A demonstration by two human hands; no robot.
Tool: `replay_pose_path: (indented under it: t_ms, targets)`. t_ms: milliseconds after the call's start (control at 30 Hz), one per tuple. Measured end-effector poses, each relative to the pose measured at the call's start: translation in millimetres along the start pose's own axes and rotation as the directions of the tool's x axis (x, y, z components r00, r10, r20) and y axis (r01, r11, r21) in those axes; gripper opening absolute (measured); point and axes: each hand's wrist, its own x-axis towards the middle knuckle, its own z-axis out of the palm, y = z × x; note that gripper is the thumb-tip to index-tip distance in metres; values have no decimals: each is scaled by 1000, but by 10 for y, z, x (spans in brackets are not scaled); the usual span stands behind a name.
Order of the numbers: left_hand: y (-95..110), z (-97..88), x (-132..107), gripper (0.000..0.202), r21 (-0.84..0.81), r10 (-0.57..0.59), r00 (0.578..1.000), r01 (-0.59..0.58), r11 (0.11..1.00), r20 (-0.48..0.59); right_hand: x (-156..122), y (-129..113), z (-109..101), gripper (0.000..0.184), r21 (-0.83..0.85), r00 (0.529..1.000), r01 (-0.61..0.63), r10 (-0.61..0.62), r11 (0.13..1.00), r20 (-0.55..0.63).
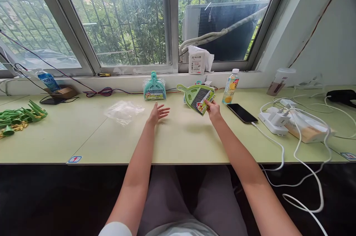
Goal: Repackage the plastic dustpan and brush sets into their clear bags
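Note:
My right hand (pixel 213 110) grips the lower right edge of a green mini dustpan and brush set (pixel 194 97), holding it tilted above the table with its handle pointing left. A printed label covers part of the grey bristles. My left hand (pixel 158 113) hovers over the table with fingers spread and nothing in it. Just behind it, a teal dustpan and brush set (pixel 154 87) in clear plastic leans upright against the wall below the window. Another teal item is mostly hidden behind the green set. Crumpled clear plastic (pixel 124 112) lies left of my left hand.
A drink bottle (pixel 230 87), a phone (pixel 241 113) on a cable and a white power strip (pixel 274 120) are at the right. Tissues (pixel 197 62) stand on the sill. Green trumpet-shaped pieces (pixel 22 115) lie far left. The table's front edge (pixel 178 163) runs before my lap.

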Motion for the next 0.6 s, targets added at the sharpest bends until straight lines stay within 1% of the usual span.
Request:
replay_pose_path:
  t_ms: [33, 67, 133, 167, 200, 267, 300, 333, 367, 400, 433, 500, 533, 567, 600]
  targets:
    - [-31, 77, -15, 58, 78, -6, 996, -1, 997, 92, -12, 9, 9, 36, 3, 1000, -16, 16, 1000, 7]
    - [-66, 153, -31, 58, 144, -3, 990, -17, 990, 141, -27, 14, 22, 36, 4, 999, -37, 37, 999, 18]
    - [-141, 293, -68, 58, 215, 12, 981, -54, 975, 193, -71, 22, 62, 34, -3, 996, -75, 75, 997, 48]
    - [-179, 356, -91, 59, 227, 5, 971, -61, 972, 239, -100, 27, 87, 34, -13, 994, -91, 92, 996, 65]
    - [-216, 412, -116, 59, 235, -18, 953, -56, 970, 303, -133, 35, 115, 34, -26, 991, -105, 107, 994, 84]
    - [-287, 511, -166, 56, 249, -76, 898, -38, 968, 434, -204, 56, 175, 31, -63, 981, -134, 141, 989, 130]
    - [-317, 552, -185, 52, 254, -97, 874, -31, 967, 476, -239, 67, 203, 29, -87, 975, -149, 161, 985, 150]
    - [-342, 587, -196, 48, 254, -101, 867, -30, 967, 488, -270, 74, 228, 26, -112, 969, -165, 183, 980, 166]
    - [-361, 613, -198, 44, 244, -87, 879, -35, 969, 470, -294, 76, 248, 22, -143, 962, -184, 208, 972, 175]
    - [-371, 631, -190, 39, 228, -61, 902, -42, 973, 426, -310, 69, 263, 20, -187, 953, -208, 241, 960, 182]
    - [-374, 638, -172, 36, 213, -36, 932, -45, 976, 362, -314, 52, 269, 19, -248, 942, -231, 280, 941, 185]
    - [-358, 628, -121, 31, 199, 1, 980, -42, 979, 199, -282, -12, 248, 24, -400, 921, -261, 351, 879, 169]
    - [-344, 613, -93, 29, 200, 12, 992, -37, 979, 126, -246, -58, 216, 30, -462, 922, -259, 359, 849, 144]
    - [-328, 593, -67, 28, 204, 17, 997, -32, 978, 74, -197, -111, 166, 36, -497, 934, -247, 341, 832, 107]
    - [-314, 573, -46, 28, 208, 20, 999, -28, 978, 40, -137, -168, 95, 41, -496, 955, -231, 293, 837, 50]
